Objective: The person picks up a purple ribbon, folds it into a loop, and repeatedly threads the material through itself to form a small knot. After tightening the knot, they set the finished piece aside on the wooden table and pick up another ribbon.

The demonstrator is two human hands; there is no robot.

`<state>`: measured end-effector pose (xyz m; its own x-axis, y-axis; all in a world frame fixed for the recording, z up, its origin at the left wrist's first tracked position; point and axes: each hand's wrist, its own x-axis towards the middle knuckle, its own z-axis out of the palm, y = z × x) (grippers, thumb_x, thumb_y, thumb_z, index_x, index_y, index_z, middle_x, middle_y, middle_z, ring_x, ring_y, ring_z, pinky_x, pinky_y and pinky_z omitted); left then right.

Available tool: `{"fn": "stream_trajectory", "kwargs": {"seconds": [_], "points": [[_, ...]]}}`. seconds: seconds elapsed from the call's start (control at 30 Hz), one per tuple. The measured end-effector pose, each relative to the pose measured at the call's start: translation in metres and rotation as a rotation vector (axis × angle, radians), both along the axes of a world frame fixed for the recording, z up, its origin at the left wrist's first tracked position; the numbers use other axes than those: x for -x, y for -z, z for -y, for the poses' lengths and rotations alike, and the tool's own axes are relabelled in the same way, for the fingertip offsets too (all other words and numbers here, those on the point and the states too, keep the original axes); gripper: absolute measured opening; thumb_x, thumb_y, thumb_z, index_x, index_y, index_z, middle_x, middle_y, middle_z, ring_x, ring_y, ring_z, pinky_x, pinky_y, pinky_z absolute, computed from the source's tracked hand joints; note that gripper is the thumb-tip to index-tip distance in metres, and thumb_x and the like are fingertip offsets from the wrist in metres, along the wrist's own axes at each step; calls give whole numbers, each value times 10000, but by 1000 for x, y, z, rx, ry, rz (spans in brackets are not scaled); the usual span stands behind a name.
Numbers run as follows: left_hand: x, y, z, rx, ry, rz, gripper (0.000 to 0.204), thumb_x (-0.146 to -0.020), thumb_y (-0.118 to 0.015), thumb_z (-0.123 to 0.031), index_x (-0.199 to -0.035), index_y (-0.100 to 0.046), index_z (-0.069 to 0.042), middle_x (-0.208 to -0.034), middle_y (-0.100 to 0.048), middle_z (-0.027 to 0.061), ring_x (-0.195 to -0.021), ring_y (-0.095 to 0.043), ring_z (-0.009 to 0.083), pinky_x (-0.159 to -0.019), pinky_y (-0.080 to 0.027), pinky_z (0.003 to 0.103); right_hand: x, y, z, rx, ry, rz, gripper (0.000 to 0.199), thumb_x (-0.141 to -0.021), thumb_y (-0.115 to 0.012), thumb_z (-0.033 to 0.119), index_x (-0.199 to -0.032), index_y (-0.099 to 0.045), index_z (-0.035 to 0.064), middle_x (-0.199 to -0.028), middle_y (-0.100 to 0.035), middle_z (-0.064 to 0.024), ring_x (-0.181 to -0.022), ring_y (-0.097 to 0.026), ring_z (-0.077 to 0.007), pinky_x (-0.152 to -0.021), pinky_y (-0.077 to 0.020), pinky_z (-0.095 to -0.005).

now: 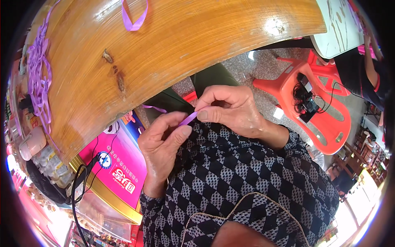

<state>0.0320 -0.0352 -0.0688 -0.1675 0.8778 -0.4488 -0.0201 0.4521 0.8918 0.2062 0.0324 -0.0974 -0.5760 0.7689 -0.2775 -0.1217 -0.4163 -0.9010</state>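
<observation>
A narrow purple ribbon is stretched between my two hands, above my lap and just off the near edge of the wooden table. My left hand pinches it between thumb and fingers, and a loose end trails out beyond that hand toward the table edge. The thumb and forefinger of my right hand grip the ribbon's other side. A looped purple ribbon lies on the wooden table at the far side. Along the table's left edge hangs a tangled bundle of purple ribbons.
An orange-red plastic chair on the right carries black devices and cables. Behind it, a person sits by a white marbled table. On my left stand a pink display counter, a black cable and a pale pink container.
</observation>
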Motion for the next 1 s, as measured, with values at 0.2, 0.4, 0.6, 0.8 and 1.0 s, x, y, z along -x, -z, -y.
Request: {"fn": "stream_trajectory", "kwargs": {"seconds": [0.2, 0.4, 0.6, 0.8, 1.0], "points": [[29, 5, 0, 82, 72, 369, 254, -792, -695, -164, -927, -620, 37, -687, -610, 68, -555, -523, 79, -475, -365, 177, -3, 11, -7, -535, 130, 240, 61, -740, -690, 26, -785, -651, 14, -733, -621, -78, -679, -582, -172, -606, -462, -274], [9, 7, -14, 1, -24, 486, 414, -743, -677, -68, -1127, -558, 32, -1012, -636, 127, -592, -433, 42, -512, -350, 162, 11, 23, 8, -1127, 79, 222, 129, -642, -684, 28, -733, -595, 9, -668, -538, -80, -573, -495, -232, -495, -393, -332], [-3, 16, 4, -49, 157, -67, 302, -708, -657, 60, -994, -603, -21, -782, -524, -48, -638, -397, 16, -543, -334, 163, 9, 17, 8, -1258, 98, 273, 194, -585, -671, 14, -752, -578, -21, -713, -545, -108, -579, -493, -234, -489, -389, -318], [-3, 11, -4, 36, 198, 62, 173, -738, -641, 46, -898, -588, 6, -784, -516, -48, -660, -427, 21, -581, -368, 166, 14, 20, 9, -1264, 216, 249, 254, -553, -664, 20, -791, -584, -17, -801, -583, -128, -615, -525, -241, -515, -426, -309], [-1, 4, -12, 51, 60, 324, 161, -768, -647, 49, -916, -610, 1, -847, -578, -15, -736, -503, 43, -690, -424, 188, 16, 14, 8, -1294, 218, 281, 251, -570, -668, 36, -815, -615, 22, -859, -590, -108, -638, -535, -228, -550, -439, -288]]}}
